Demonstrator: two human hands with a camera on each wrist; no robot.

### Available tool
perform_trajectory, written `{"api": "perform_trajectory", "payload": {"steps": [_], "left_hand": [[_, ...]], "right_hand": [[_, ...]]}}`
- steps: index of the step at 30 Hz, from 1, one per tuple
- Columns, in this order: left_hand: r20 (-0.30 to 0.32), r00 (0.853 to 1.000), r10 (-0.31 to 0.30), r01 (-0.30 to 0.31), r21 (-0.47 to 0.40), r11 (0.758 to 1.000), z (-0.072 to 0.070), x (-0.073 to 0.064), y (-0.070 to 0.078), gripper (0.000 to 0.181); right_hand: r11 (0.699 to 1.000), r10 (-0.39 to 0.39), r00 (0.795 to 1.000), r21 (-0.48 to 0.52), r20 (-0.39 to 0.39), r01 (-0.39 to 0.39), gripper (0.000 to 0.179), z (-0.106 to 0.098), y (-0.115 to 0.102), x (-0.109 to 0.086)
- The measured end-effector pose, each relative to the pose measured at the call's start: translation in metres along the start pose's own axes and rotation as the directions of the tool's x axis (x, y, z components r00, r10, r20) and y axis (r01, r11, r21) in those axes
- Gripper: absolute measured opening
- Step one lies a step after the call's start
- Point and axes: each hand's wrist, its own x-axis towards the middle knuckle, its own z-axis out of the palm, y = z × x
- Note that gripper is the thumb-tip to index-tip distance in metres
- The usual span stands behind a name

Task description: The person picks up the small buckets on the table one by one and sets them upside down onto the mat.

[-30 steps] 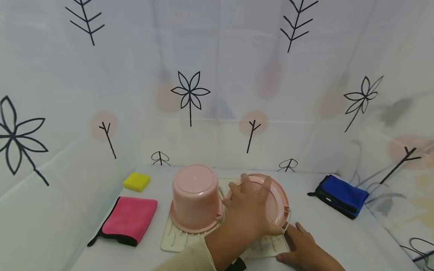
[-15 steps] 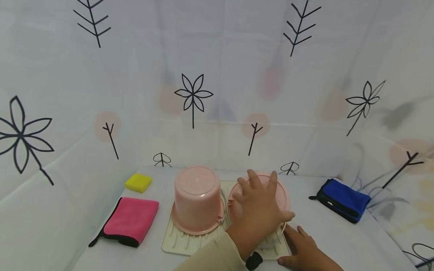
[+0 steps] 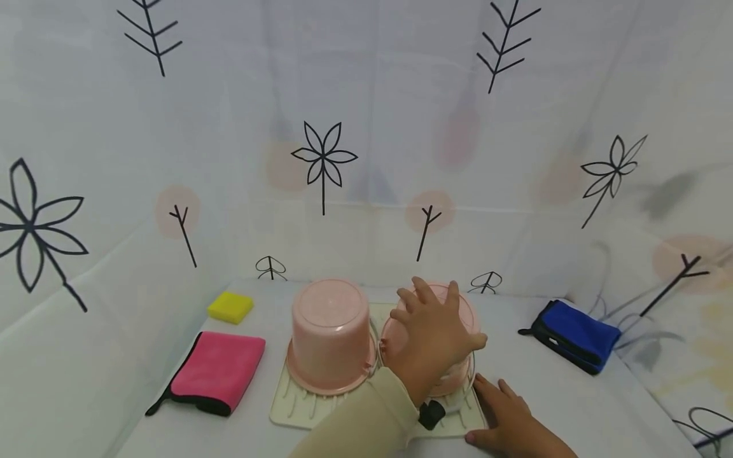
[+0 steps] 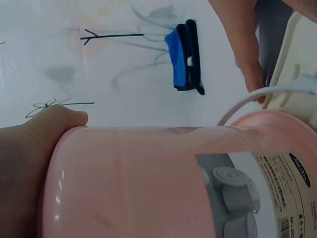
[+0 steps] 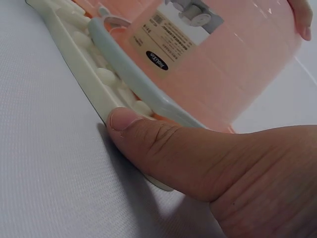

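Observation:
Two pink buckets stand upside down on a cream draining tray [image 3: 298, 410]. In the head view my left hand [image 3: 438, 331] is spread over the base of the right bucket [image 3: 466, 305]. Its thumb bends over the base edge onto the bucket's side in the left wrist view. A printed label [image 4: 247, 193] shows on that side. My right hand [image 3: 504, 416] holds the tray's front right corner, its thumb [image 5: 168, 148] against the front edge. Just inside that edge lies the bucket's pale handle [image 5: 133, 74]. The left bucket [image 3: 332, 337] stands untouched.
On the left of the white table lie a folded pink cloth [image 3: 217, 369] and a yellow sponge [image 3: 230, 308]. A folded blue cloth [image 3: 581, 334] lies at the right. A printed white curtain [image 3: 366, 127] hangs behind the table.
The right bucket has turned and settled from tilted to level on the tray, moved by my left hand. That hand has risen toward the back. The right hand has stayed at the tray corner.

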Motion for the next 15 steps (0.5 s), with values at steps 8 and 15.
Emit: {"api": "perform_trajectory", "payload": {"steps": [8, 15], "left_hand": [[0.031, 0.999, 0.012, -0.015, 0.07, 0.997, 0.001, 0.01, 0.006, 0.108], [0.057, 0.998, -0.011, 0.006, 0.078, 0.997, -0.001, 0.017, 0.009, 0.105]], "right_hand": [[1.0, -0.007, 1.0, 0.017, -0.005, 0.007, 0.123, -0.004, -0.001, -0.002], [0.999, 0.0, 1.0, 0.032, 0.007, 0.0, 0.123, -0.003, -0.001, -0.002]]}}
